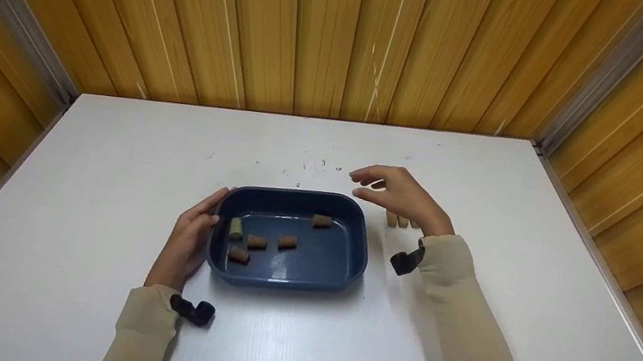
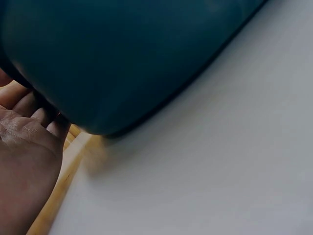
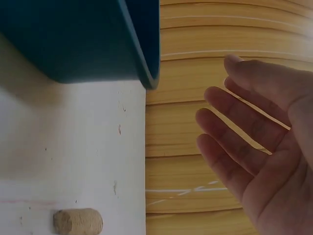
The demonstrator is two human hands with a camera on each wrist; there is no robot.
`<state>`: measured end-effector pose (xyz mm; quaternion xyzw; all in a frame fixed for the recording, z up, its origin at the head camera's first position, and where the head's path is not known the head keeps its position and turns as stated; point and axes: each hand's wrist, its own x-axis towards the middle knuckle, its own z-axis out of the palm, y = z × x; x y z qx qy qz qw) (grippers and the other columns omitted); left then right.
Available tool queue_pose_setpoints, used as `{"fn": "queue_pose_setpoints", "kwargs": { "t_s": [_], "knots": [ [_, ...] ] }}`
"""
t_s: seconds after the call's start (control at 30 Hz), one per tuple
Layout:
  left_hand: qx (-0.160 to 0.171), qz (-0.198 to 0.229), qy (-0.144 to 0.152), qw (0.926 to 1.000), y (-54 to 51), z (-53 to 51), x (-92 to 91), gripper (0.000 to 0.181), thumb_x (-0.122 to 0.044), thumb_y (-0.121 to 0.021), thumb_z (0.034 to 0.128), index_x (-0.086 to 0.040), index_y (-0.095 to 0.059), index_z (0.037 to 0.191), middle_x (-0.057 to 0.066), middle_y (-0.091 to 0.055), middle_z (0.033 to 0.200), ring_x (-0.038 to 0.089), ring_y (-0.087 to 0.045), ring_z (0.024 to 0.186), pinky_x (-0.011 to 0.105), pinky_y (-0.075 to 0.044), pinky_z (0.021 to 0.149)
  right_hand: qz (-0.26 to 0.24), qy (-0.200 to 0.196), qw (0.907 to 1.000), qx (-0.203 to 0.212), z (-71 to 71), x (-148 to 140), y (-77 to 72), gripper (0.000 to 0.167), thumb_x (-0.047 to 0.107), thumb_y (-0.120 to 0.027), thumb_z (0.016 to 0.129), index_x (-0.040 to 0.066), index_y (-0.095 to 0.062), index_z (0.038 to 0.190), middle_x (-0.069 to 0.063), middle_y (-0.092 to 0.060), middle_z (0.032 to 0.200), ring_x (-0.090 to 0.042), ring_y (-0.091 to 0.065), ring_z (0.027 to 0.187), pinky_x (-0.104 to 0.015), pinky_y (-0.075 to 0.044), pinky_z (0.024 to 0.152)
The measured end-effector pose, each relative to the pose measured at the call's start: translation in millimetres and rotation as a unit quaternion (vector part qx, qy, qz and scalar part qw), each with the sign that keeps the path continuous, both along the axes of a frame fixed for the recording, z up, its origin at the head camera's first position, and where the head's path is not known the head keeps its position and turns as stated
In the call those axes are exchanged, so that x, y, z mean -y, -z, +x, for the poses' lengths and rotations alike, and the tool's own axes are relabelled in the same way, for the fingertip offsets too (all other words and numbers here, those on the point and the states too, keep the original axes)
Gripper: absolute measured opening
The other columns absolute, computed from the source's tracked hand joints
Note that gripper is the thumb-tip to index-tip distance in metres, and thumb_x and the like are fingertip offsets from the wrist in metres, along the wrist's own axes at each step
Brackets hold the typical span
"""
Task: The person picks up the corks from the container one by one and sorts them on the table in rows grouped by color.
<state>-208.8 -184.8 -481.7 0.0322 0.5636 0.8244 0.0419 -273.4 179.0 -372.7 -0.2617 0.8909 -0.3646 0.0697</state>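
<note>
A dark blue rectangular tub (image 1: 283,281) holds several tapered corks, among them a brown cork (image 1: 287,242) near its middle and a greenish cork (image 1: 236,229) by the left wall. My left hand (image 1: 191,238) grips the tub's left end, thumb at the rim and fingers along the outer wall; some fingertips are hidden in the left wrist view. Past the tub's right back corner, my right hand (image 1: 397,193) is raised with fingers loosely bent and nothing in them. Beneath its wrist, more corks (image 1: 391,219) are on the table, partly covered by the forearm.
The white table (image 1: 110,177) carries small dark marks behind the tub. Wood-patterned panels (image 1: 328,38) rise along the back and both sides. A small black device (image 1: 407,261) is strapped to each wrist. One cork (image 3: 78,222) shows low in the right wrist view.
</note>
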Motion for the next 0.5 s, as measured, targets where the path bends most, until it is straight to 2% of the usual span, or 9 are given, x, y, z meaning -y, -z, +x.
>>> {"fn": "queue_pose_setpoints", "kwargs": {
  "t_s": [0.17, 0.33, 0.5],
  "knots": [
    [-0.006, 0.008, -0.001, 0.9999, -0.1, -0.5, -0.9, 0.059, 0.009, -0.035, 0.0872, 0.002, -0.036, 0.146, 0.006, -0.041, 0.151, 0.015, -0.031, 0.144, 0.025, -0.024, 0.118, 0.003, -0.036, 0.9993, 0.005, 0.7, 19, -3.4, 0.037, 0.020, -0.066, 0.090, 0.006, -0.064, 0.124, -0.010, -0.066, 0.123, -0.026, -0.061, 0.113, -0.045, -0.046, 0.103],
    [-0.007, 0.000, 0.007, 1.0000, -0.6, -0.4, -1.0, 0.059, 0.009, -0.034, 0.0873, 0.002, -0.034, 0.146, 0.010, -0.036, 0.154, 0.017, -0.028, 0.145, 0.027, -0.023, 0.118, 0.008, -0.082, 0.9965, 0.017, -1.9, 40, -5.1, 0.036, 0.017, -0.064, 0.090, 0.005, -0.064, 0.124, -0.014, -0.067, 0.122, -0.026, -0.062, 0.114, -0.044, -0.047, 0.102],
    [0.000, -0.004, 0.007, 1.0000, -0.5, -1.5, -2.8, 0.060, 0.009, -0.031, 0.0870, 0.000, -0.036, 0.146, 0.011, -0.034, 0.155, 0.017, -0.029, 0.145, 0.027, -0.022, 0.118, 0.022, -0.120, 0.9922, 0.025, -5.9, 62, -2.6, 0.035, 0.015, -0.064, 0.090, 0.005, -0.064, 0.123, -0.014, -0.067, 0.122, -0.026, -0.063, 0.114, -0.039, -0.049, 0.101]
  ]
}}
